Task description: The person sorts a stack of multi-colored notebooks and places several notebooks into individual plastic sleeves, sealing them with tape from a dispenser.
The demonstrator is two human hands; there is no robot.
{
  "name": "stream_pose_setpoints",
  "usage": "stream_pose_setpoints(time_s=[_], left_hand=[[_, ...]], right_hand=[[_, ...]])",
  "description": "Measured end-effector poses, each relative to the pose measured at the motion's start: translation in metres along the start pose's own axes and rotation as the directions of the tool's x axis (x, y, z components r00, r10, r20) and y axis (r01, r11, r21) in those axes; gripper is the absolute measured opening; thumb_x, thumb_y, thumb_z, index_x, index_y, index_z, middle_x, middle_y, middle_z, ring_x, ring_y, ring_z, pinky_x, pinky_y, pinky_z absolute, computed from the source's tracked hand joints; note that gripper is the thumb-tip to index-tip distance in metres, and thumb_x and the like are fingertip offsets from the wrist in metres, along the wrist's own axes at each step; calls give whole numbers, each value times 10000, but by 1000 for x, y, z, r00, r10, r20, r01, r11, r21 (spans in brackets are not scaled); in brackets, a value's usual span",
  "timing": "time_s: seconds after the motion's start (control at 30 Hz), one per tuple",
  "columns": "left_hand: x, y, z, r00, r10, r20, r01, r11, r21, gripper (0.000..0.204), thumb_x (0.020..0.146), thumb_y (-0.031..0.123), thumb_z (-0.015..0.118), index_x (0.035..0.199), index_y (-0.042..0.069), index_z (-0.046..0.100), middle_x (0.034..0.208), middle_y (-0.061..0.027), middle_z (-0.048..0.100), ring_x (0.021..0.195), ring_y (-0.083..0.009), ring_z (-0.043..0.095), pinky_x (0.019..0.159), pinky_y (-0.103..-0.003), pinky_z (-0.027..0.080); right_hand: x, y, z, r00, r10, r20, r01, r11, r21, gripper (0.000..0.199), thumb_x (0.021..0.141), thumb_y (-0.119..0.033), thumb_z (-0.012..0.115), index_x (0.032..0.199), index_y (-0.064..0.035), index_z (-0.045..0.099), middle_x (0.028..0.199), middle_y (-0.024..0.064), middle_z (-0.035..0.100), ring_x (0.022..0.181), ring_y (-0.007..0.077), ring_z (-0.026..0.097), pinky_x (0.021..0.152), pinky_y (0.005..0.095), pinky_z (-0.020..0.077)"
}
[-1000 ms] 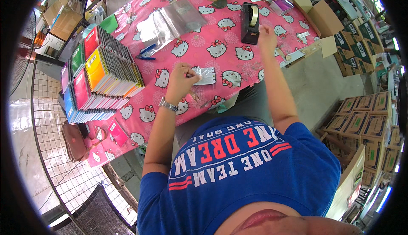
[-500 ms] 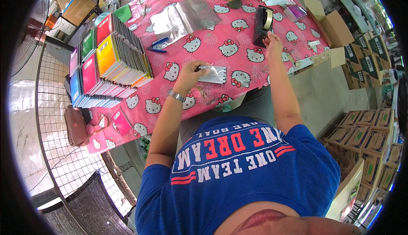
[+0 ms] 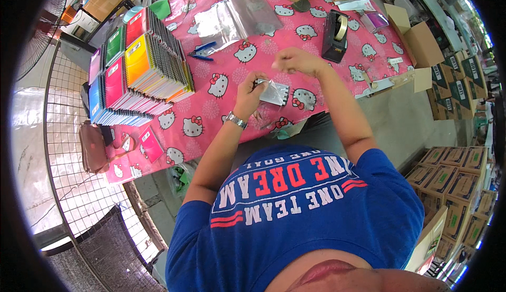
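Between the fingers and thumb of my left hand (image 3: pixel 250 96) is a small white packet in clear plastic (image 3: pixel 275 92), held just over the near part of the table. Dark notches run along the packet's right edge. My right hand (image 3: pixel 298 61) hovers above and to the right of it, fingers pinched together. Whatever those fingertips hold is too small to make out. Beyond my right hand stands a black tape dispenser (image 3: pixel 332 46) with a roll of clear tape (image 3: pixel 341 28). Blue-handled pliers (image 3: pixel 203 52) lie left of my hands, below flat clear plastic sleeves (image 3: pixel 237 20).
Stacks of colourful spiral notebooks (image 3: pixel 138 70) stand at the table's left. A pink notebook (image 3: pixel 151 144) and a brown pouch (image 3: pixel 94 147) are at the near left corner. An open carton (image 3: pixel 419 36) sits past the right edge; stacked boxes (image 3: pixel 448 181) fill the right floor.
My right hand has left the tape dispenser and come left, toward the packet. The left hand still holds the packet. The whole view has shifted slightly.
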State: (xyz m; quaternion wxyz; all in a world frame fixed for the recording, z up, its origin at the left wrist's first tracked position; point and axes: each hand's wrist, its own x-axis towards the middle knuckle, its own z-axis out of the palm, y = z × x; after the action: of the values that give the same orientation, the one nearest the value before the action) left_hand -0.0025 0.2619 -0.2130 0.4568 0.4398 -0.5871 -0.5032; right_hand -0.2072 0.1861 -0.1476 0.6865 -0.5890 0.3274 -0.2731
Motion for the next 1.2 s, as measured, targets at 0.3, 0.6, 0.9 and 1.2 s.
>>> stream_pose_setpoints(time_s=[0.3,0.6,0.9,1.2], left_hand=[[4,-2,2,999,-53,-9,48,956,-291,289,804,-53,528,1079,36,541,1000,-59,591,948,-141,551,829,-269,428],[7,-1,-7,977,157,142,-148,986,-72,179,760,-81,548,858,10,667,1046,-75,576,1002,-172,546,869,-281,426],[8,15,19,982,180,51,-168,970,-177,316,820,161,460,921,-29,691,1196,-122,576,1071,-222,538,955,-361,397],[13,-56,24,997,-37,-65,62,894,444,302,867,218,557,1096,39,638,1320,-133,472,1206,-282,446,1009,-398,355]], right_hand=[[44,-10,-4,910,297,288,96,526,-845,515,688,-453,788,626,-31,500,534,15,426,520,152,410,492,347,340],[-11,133,-10,961,258,-99,-276,918,-285,352,856,-376,645,794,-42,555,669,-29,471,612,98,427,533,265,372],[-75,127,63,880,-197,-433,77,957,-279,724,682,-159,822,1272,9,437,1144,84,557,1072,189,528,936,326,418],[-149,42,-88,21,-138,-990,701,708,-84,556,793,-167,734,1216,-50,394,1030,64,533,911,172,556,736,310,498]])
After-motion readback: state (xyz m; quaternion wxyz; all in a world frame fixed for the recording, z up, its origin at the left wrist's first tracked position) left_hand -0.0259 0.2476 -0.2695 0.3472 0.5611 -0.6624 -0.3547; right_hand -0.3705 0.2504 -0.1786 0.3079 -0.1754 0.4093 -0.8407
